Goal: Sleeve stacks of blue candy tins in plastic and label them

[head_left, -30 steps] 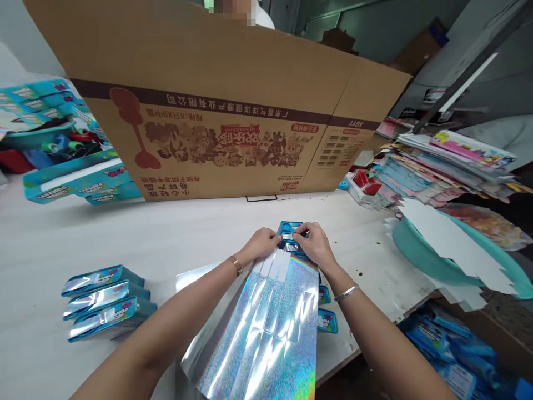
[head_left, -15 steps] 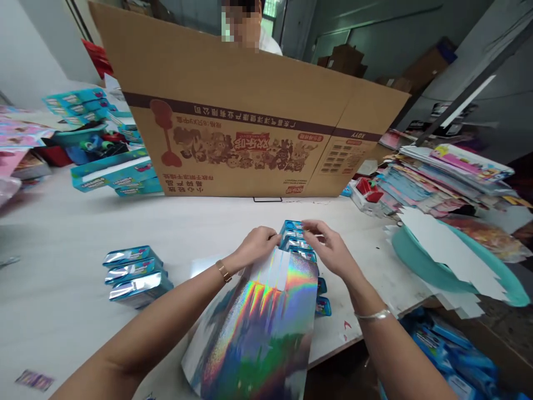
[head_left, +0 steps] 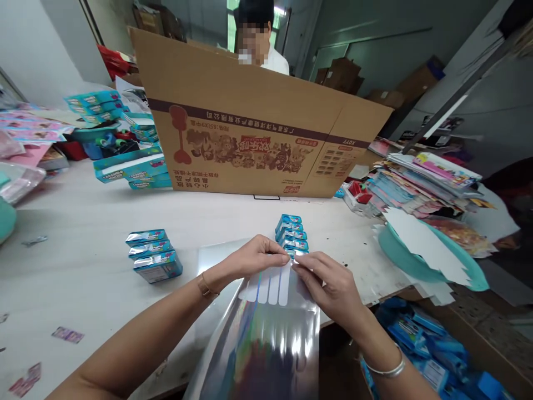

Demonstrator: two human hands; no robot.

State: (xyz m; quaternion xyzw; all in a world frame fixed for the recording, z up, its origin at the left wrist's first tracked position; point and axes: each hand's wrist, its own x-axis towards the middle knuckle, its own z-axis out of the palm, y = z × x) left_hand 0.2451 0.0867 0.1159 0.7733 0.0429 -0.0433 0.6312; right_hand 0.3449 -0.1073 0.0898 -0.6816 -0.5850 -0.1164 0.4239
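A shiny holographic sheet (head_left: 266, 344) with several pale rounded strips (head_left: 272, 286) near its upper end slopes toward me. My left hand (head_left: 256, 258) is closed at the sheet's top edge, thumb and forefinger pinched on it. Fingertips of my right hand (head_left: 328, 280) pinch together right beside the left ones, over the same edge; what they hold is too small to make out. Just beyond the fingertips, several small blue boxes (head_left: 293, 228) stand in a row, the nearest partly hidden by the hands and sheet.
Three blue boxes (head_left: 154, 255) stand on the white table (head_left: 225, 219) at left. A large cardboard carton (head_left: 258, 105) rises at the back, a person (head_left: 275, 60) behind it. At right are a teal basin (head_left: 408, 255), stacked papers (head_left: 420, 178) and a carton of blue packs (head_left: 428, 339) below table level.
My right hand has drawn back from the row of boxes to the sheet's edge, and my left hand has come closer to it. The boxes now show more fully. The view has shifted.
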